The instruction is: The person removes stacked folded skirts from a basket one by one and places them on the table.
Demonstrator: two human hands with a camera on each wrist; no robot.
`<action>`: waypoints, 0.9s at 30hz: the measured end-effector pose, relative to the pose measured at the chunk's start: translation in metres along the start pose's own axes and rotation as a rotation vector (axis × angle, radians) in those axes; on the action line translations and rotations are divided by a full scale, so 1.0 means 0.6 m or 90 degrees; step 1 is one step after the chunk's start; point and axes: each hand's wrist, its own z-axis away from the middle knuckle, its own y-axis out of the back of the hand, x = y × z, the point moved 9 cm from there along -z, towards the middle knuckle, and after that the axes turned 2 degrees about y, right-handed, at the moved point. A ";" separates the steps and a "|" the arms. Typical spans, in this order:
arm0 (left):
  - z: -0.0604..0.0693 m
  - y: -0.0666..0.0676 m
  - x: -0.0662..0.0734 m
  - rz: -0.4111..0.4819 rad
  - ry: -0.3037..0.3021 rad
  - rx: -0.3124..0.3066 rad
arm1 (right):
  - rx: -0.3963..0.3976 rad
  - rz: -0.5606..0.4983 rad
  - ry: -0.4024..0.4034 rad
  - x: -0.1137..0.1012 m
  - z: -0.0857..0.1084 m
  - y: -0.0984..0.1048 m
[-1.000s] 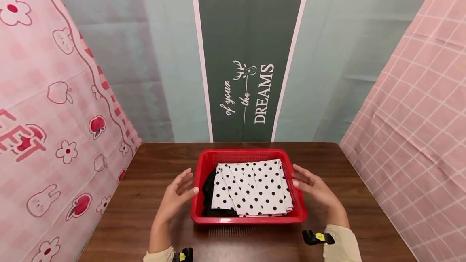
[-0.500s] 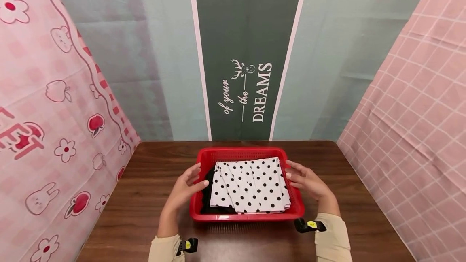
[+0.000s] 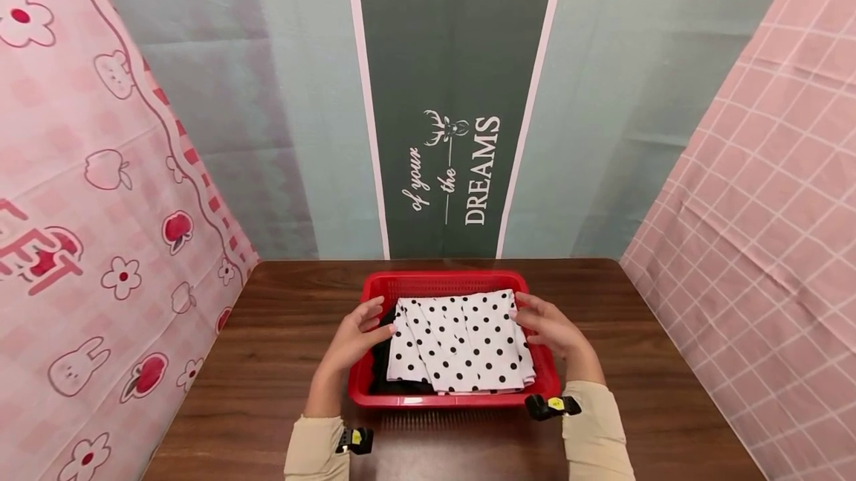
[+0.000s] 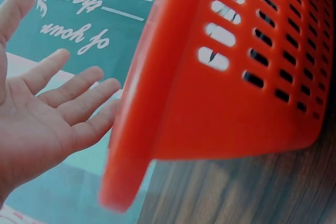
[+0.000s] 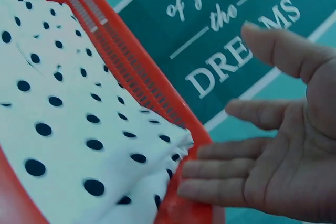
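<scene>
A red basket (image 3: 461,400) holds a folded white cloth with black dots (image 3: 461,347), and black fabric (image 3: 408,388) shows under its left side. My left hand (image 3: 354,336) hovers over the basket's left rim, fingers spread, thumb near the cloth's left edge. In the left wrist view the left hand (image 4: 58,108) is open beside the basket's rim (image 4: 137,124). My right hand (image 3: 551,328) is over the right rim, its fingertips by the cloth's right edge. The right wrist view shows the right hand (image 5: 278,145) with fingers extended near the dotted cloth (image 5: 68,103); contact is unclear.
The basket stands on a brown wooden table (image 3: 267,362). Behind the table hangs a green curtain (image 3: 461,35) with lettering, between a pink patterned curtain (image 3: 147,228) on the left and a pink checked one (image 3: 756,228) on the right.
Both hands have moved inward from outside the basket's sides to over its rims, close to the dotted cloth. The basket and cloth look unmoved on the table.
</scene>
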 end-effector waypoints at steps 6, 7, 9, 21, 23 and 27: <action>-0.021 -0.024 -0.009 -0.007 0.031 -0.029 | 0.030 0.059 -0.026 0.002 -0.012 -0.015; -0.022 -0.027 -0.009 -0.009 0.031 -0.035 | 0.034 0.072 -0.032 0.004 -0.014 -0.017; -0.026 -0.032 -0.012 -0.010 0.036 -0.046 | 0.043 0.093 -0.051 0.009 -0.017 -0.017; -0.041 -0.045 -0.046 -0.018 0.102 -0.100 | 0.058 0.120 -0.122 0.027 -0.033 -0.020; -0.045 -0.049 -0.051 -0.004 0.117 -0.114 | 0.052 0.125 -0.129 0.030 -0.037 -0.021; -0.050 -0.054 -0.058 0.002 0.138 -0.131 | 0.035 0.120 -0.138 0.035 -0.048 -0.023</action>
